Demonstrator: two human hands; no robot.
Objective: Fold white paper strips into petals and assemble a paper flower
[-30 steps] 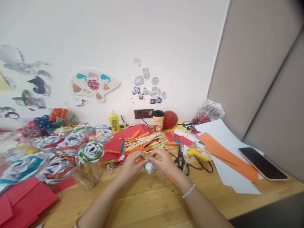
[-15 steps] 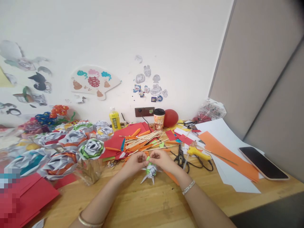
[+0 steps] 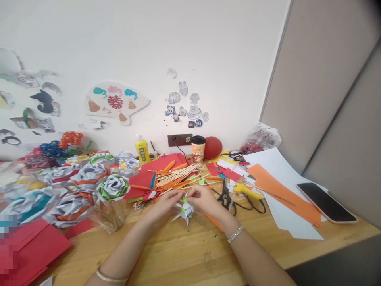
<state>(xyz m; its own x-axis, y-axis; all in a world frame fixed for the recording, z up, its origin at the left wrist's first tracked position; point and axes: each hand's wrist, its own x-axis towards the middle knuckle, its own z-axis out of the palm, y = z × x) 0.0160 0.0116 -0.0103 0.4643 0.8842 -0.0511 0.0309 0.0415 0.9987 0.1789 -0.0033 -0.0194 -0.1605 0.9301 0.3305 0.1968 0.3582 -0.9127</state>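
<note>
Between my hands is a small folded paper flower (image 3: 187,211), white and green, with pointed white tips spreading out at its base. My left hand (image 3: 167,201) has its fingers drawn together at the flower's upper left edge, by a bright green fold. On the other side, my right hand (image 3: 203,199) pinches the top of that green fold between thumb and fingers. The flower is just above or on the wooden table (image 3: 166,250); I cannot tell which. My fingers hide part of its upper side.
Bamboo sticks (image 3: 178,176) lie in a pile beyond my hands. Black scissors (image 3: 225,194) and a yellow glue gun (image 3: 249,191) with a cord are at the right, near a phone (image 3: 327,201). Finished paper flowers (image 3: 113,186) crowd the left. A cup (image 3: 198,150) and bottle (image 3: 143,150) stand behind.
The flower has tilted and turned a little, its tips now pointing more to the left. My left fingers have straightened somewhat, while the right hand keeps its pinch. The view has shifted slightly.
</note>
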